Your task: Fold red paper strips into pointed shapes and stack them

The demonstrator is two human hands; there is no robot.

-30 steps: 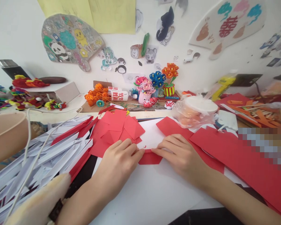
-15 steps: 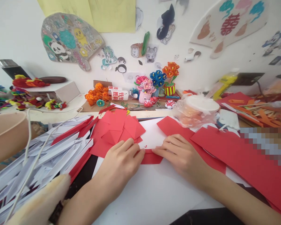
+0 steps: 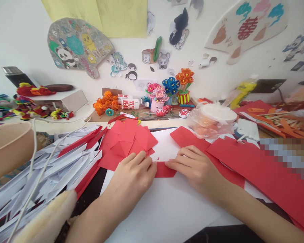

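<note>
A small strip of red paper (image 3: 164,171) lies on white paper between my two hands, with slanted lower corners. My left hand (image 3: 138,170) is closed, its thumb and curled fingers gripping the strip's left end. At the right end, my right hand (image 3: 192,165) pinches the strip's upper edge with its thumb and index finger; the other fingers are bent above. Both fingertips partly hide the strip's ends. Just beyond my left hand is a pile of cut red paper pieces (image 3: 128,135). A tiny red scrap (image 3: 157,158) sits above the strip.
Long red sheets (image 3: 258,172) lie at the right. Folded white paper strips (image 3: 53,168) heap up at the left beside a tan bin (image 3: 10,141) and a white cable (image 3: 34,145). A lidded tub in plastic (image 3: 215,116) and craft flowers (image 3: 171,86) stand at the back.
The narrow folded band along the red strip's upper edge no longer shows as a separate lip. My hands stay almost in place; the view has shifted slightly.
</note>
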